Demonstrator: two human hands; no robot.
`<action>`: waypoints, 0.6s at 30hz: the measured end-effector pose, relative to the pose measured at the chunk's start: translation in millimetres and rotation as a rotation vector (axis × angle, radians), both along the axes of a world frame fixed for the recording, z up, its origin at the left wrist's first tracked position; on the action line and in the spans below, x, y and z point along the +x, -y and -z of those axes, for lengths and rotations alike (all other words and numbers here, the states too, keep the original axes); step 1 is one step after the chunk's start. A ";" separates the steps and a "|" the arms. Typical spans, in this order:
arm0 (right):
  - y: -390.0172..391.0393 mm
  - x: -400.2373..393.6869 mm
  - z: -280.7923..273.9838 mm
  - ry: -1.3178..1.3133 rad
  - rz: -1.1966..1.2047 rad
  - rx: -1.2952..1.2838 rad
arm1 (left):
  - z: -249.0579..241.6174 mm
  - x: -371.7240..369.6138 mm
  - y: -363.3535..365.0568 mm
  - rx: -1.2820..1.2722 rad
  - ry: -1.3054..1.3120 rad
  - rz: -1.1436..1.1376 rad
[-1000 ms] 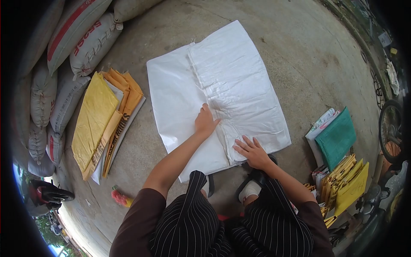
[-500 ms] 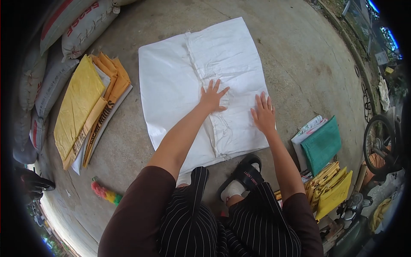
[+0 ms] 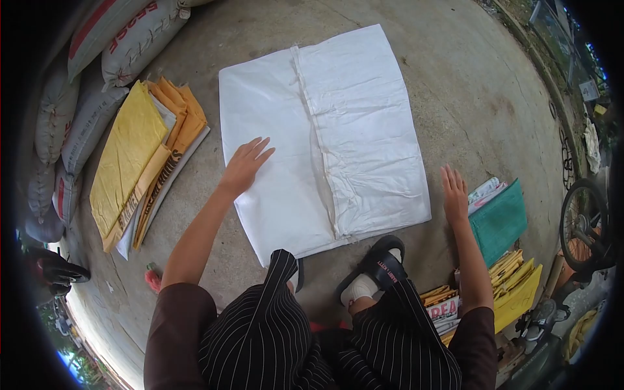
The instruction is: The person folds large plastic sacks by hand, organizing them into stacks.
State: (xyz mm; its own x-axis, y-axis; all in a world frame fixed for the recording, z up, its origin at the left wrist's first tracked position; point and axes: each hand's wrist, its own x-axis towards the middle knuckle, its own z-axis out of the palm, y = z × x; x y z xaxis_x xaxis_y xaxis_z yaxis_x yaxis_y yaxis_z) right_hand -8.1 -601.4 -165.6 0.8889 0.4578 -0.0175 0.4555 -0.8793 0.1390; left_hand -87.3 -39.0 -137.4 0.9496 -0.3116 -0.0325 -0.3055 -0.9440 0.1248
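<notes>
A large white woven sack [image 3: 273,97] lies spread on the concrete in front of my feet, its right part folded over so that a stitched, frayed edge runs down the middle. My left hand [image 3: 246,166] is over the sack's left edge, fingers stretched out and holding nothing. Off the sack's right side is my right hand [image 3: 455,192], also with extended fingers and nothing in it. Faint creases cross the folded-over part.
Folded yellow sacks [image 3: 127,162] lie at left, before full stacked sacks [image 3: 140,45]. On the right are a folded green sack [image 3: 499,221] and yellow folded sacks [image 3: 520,292]. A bicycle wheel [image 3: 584,221] stands at the far right. My sandals [image 3: 380,270] touch the sack's near side.
Both hands have left the folded part of the sack. My left hand moved left to the sack's left edge; my right hand moved right, past its right edge.
</notes>
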 end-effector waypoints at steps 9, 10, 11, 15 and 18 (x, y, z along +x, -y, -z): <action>-31.6 12.4 6.6 -0.130 -0.402 -0.054 | -12.6 -138.0 -24.0 0.157 -0.160 -0.106; -34.8 15.1 6.8 -0.130 -0.396 -0.041 | -8.7 -137.4 -12.7 0.066 -0.235 -0.097; -35.9 18.0 7.7 -0.146 -0.388 -0.060 | 3.3 -136.6 -8.5 0.082 -0.234 -0.089; -43.8 27.1 11.4 -0.122 -0.353 -0.078 | 21.7 -120.5 -3.4 0.018 -0.016 -0.229; -45.9 30.0 12.6 -0.157 -0.342 -0.046 | 21.8 -110.2 -13.5 -0.098 -0.033 -0.224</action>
State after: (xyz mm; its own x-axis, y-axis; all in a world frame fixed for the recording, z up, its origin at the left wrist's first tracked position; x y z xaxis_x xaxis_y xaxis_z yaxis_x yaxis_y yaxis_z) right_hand 21.9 -555.6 -178.2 0.6700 0.7230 -0.1684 0.7404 -0.6675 0.0798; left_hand -197.5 -25.5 -159.2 0.9943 -0.0967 -0.0441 -0.0843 -0.9705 0.2258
